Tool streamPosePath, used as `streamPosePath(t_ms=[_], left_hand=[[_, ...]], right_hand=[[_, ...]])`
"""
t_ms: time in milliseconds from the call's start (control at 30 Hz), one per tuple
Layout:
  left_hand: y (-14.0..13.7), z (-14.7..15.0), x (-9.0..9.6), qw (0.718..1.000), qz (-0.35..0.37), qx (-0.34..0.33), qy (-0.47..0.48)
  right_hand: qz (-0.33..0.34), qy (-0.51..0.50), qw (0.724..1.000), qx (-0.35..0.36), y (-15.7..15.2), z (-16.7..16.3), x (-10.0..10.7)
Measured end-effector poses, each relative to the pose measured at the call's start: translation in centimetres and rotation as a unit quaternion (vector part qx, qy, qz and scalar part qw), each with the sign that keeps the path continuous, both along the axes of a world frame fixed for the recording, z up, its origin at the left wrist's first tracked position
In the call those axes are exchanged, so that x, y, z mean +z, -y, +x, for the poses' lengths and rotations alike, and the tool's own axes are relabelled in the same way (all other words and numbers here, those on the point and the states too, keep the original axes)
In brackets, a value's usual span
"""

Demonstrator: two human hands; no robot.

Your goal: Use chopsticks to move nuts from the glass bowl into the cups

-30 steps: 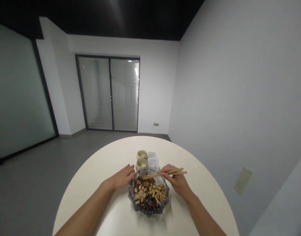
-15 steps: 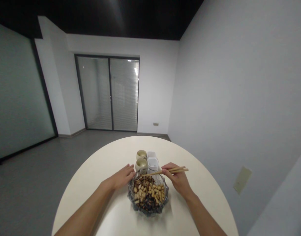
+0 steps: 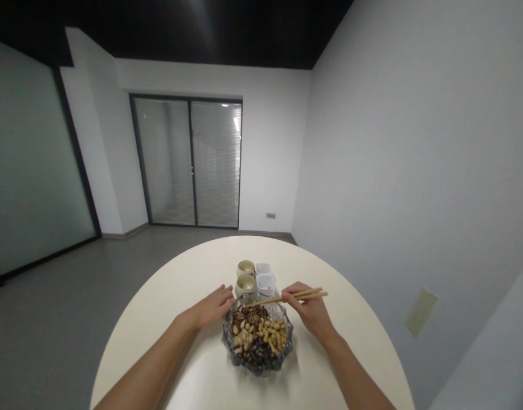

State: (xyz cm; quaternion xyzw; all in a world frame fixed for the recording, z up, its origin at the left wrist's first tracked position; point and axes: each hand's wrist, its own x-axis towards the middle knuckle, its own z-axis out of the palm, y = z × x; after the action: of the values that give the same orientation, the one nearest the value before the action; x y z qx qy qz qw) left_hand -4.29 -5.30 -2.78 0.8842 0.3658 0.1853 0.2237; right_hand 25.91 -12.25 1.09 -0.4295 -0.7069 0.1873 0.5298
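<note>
My right hand [image 3: 309, 310] grips a pair of wooden chopsticks [image 3: 304, 294], their tips over the far left part of a scalloped glass dish [image 3: 228, 341]. In the dish lie separate heaps: brown pecans [image 3: 255, 316], pale pistachio-like nuts [image 3: 243, 336], peanuts in the shell [image 3: 275, 335] and dark seeds [image 3: 259, 354]. Whether the tips pinch a nut is too small to tell. My left hand [image 3: 214, 307] lies open with fingers stretched out, at the dish's far left rim. Just beyond the dish stand a near greenish cup [image 3: 245, 286] and a near white cup [image 3: 266, 285].
Behind the near cups stand a second greenish cup [image 3: 246, 267] and a second white cup [image 3: 263, 267]. Everything rests on a round cream table [image 3: 176, 285]. A white wall [image 3: 393, 171] rises on the right, and glass doors [image 3: 187, 165] stand beyond the table.
The chopstick tips have shifted very slightly to the right over the pecans. My left hand and the dish stay where they were.
</note>
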Motion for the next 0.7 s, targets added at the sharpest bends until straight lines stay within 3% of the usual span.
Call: streamPosePath(t_ms=[367,700], left_hand=[[-0.11,-0.17,-0.23,1.0,0.001,0.007,-0.004],[-0.19,-0.23,-0.33,1.0,0.0,0.004,-0.014]], right_hand=[[-0.041,0.035,0.998,-0.033,0.0,0.28,-0.48],[-0.052,-0.048,0.997,-0.022,-0.14,0.16,-0.67]])
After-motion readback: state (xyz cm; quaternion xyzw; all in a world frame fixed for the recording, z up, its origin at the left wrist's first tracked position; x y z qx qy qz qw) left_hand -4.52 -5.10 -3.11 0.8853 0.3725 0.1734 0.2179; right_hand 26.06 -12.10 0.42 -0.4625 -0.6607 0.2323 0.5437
